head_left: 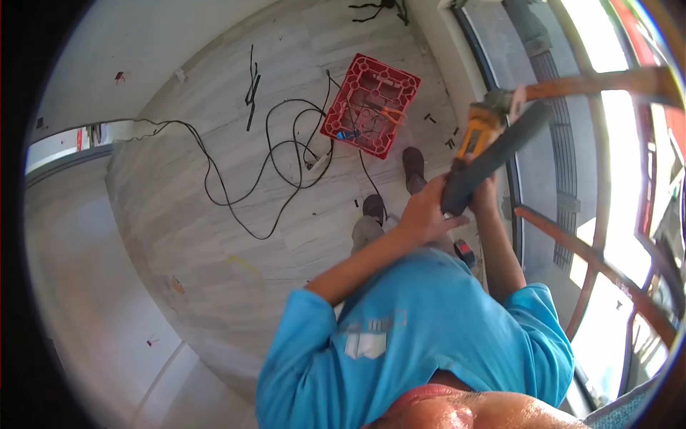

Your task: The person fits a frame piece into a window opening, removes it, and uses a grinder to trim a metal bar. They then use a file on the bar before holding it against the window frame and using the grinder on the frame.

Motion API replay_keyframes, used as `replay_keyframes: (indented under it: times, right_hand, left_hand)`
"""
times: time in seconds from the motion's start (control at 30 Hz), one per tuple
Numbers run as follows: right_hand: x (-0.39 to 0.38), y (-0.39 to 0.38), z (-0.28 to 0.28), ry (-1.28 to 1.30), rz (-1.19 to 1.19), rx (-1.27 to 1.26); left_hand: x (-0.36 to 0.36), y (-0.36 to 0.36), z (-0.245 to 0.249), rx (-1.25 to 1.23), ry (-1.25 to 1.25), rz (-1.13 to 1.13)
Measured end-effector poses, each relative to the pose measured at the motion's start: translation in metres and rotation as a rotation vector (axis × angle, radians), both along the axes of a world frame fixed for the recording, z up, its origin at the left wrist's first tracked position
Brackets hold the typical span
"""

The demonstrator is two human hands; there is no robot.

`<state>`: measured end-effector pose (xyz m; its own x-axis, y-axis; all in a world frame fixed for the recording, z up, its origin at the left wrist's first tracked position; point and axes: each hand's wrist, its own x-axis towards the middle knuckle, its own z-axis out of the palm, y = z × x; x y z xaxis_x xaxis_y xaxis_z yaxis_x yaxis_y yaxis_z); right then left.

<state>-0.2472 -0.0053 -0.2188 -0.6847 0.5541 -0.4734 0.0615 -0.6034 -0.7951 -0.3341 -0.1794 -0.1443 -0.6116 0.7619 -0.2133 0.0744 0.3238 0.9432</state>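
A long dark grey bar [500, 154], blurred at its upper end, slants up to the right in front of my body. My left hand [429, 209] is closed round its lower end. Alongside the bar is a yellow and black power tool [480, 132], its lower part hidden by the bar and my hands. My right hand [484, 191] is closed at the tool's lower end, behind the bar, with most of its fingers hidden. The tool's upper end is close to a rusty brown metal bar [593, 86].
A red crate [411, 82] with orange-handled pliers stands on the floor [286, 214], beyond my feet. Black cable [268, 166] loops across the floor to its left. Brown metal bars [593, 254] cross the bright opening at right. A red and black object [464, 252] is beside my leg.
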Motion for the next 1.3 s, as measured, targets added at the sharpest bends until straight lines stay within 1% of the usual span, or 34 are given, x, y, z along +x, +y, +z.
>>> replay_keyframes:
  times: [0.03, 0.07, 0.1, 0.13, 0.2, 0.23, 0.27, 0.3, 0.33, 0.37, 0.4, 0.47, 0.5, 0.53, 0.57, 0.6, 0.63, 0.67, 0.77, 0.83, 0.87, 0.9, 0.93, 0.97, 1.03, 1.07, 1.13, 1.17, 1.23, 1.27, 1.3]
  right_hand:
    - [0.023, -0.007, 0.022, 0.008, -0.081, 0.044]
    - [0.033, -0.011, 0.058, 0.035, -0.096, 0.078]
    - [0.046, -0.019, 0.105, 0.134, -0.169, 0.187]
    - [0.059, -0.029, 0.136, 0.236, -0.24, 0.291]
    - [0.103, -0.018, 0.156, 0.514, -0.472, 0.132]
    - [0.118, -0.024, 0.174, 0.669, -0.34, 0.161]
    - [0.125, -0.029, 0.193, 0.826, -0.197, 0.182]
    - [0.141, -0.028, 0.193, 0.502, -0.414, 0.436]
    - [0.158, -0.033, 0.193, 0.155, -0.621, 0.673]
    - [0.168, -0.043, 0.2, 0.228, -0.646, 0.501]
    - [0.178, -0.049, 0.205, 0.296, -0.659, 0.326]
    - [0.237, -0.016, 0.171, 0.472, -0.387, 0.269]
    - [0.248, -0.026, 0.178, 0.561, -0.337, 0.236]
    - [0.258, -0.033, 0.195, 0.648, -0.296, 0.205]
    - [0.256, -0.046, 0.216, 0.668, -0.282, 0.189]
    - [0.252, -0.068, 0.239, 0.679, -0.45, 0.26]
    - [0.247, -0.088, 0.25, 0.681, -0.621, 0.329]
    - [0.245, -0.102, 0.253, 0.687, -0.613, 0.317]
    - [0.255, -0.129, 0.267, 0.697, -0.462, 0.572]
    - [0.296, -0.129, 0.268, 0.64, -0.42, 0.785]
    - [0.345, -0.089, 0.22, 0.168, -0.499, 0.919]
    - [0.399, -0.054, 0.166, -0.321, -0.581, 0.994]
    - [0.344, -0.077, 0.156, -0.224, -0.62, 0.96]
    - [0.341, -0.091, 0.148, -0.084, -0.666, 0.925]
    - [0.329, -0.128, 0.161, 0.241, -0.914, 0.685]
    - [0.334, -0.139, 0.16, 0.219, -0.971, 0.709]
    - [0.347, -0.159, 0.147, 0.501, -0.95, 0.63]
    - [0.354, -0.164, 0.143, 0.485, -1.006, 0.659]
    - [0.376, -0.179, 0.122, 0.596, -0.99, 0.537]
    - [0.384, -0.186, 0.112, 0.511, -1.041, 0.591]
    - [0.387, -0.198, 0.119, 0.4, -1.059, 0.597]
  left_hand:
    - [0.01, -0.006, 0.021, 0.021, 0.013, -0.02]
    - [0.013, -0.006, 0.042, 0.146, -0.014, -0.1]
    - [0.018, -0.007, 0.063, 0.264, -0.045, -0.179]
    - [0.023, -0.008, 0.079, 0.289, -0.021, -0.192]
    - [0.031, -0.008, 0.11, 0.434, -0.11, -0.41]
    - [0.039, -0.011, 0.125, 0.461, -0.226, -0.474]
    - [0.048, -0.014, 0.136, 0.4, -0.144, -0.545]
    - [0.052, -0.012, 0.144, 0.336, -0.051, -0.606]
    - [0.061, -0.013, 0.15, 0.337, 0.104, -0.642]
    - [0.074, -0.015, 0.154, 0.333, 0.255, -0.675]
    - [0.089, -0.018, 0.158, 0.39, 0.319, -0.695]
    - [0.12, -0.022, 0.156, 0.471, 0.402, -0.699]
    - [0.131, -0.023, 0.152, 0.499, 0.418, -0.69]
    - [0.136, -0.026, 0.156, 0.481, 0.44, -0.674]
    - [0.14, -0.028, 0.164, 0.486, 0.401, -0.745]
    - [0.145, -0.029, 0.171, 0.49, 0.359, -0.82]
    - [0.155, -0.029, 0.173, 0.51, 0.351, -0.843]
    - [0.162, -0.03, 0.177, 0.499, 0.357, -0.835]
    - [0.197, -0.021, 0.181, 0.581, 0.259, -0.901]
    - [0.224, -0.015, 0.173, 0.588, 0.156, -0.896]
    - [0.242, -0.014, 0.171, 0.579, 0.151, -0.889]
    - [0.258, -0.013, 0.169, 0.571, 0.148, -0.896]
    - [0.195, -0.027, 0.166, 0.541, 0.099, -0.917]
    - [0.2, -0.029, 0.16, 0.493, 0.092, -0.943]
    - [0.215, -0.033, 0.149, 0.383, 0.149, -1.062]
    - [0.223, -0.037, 0.143, 0.403, 0.137, -1.123]
    - [0.237, -0.045, 0.13, 0.429, 0.21, -1.149]
    - [0.241, -0.046, 0.129, 0.449, 0.2, -1.209]
    - [0.254, -0.048, 0.123, 0.43, 0.229, -1.245]
    - [0.26, -0.051, 0.117, 0.446, 0.21, -1.309]
    - [0.265, -0.051, 0.108, 0.452, 0.2, -1.326]
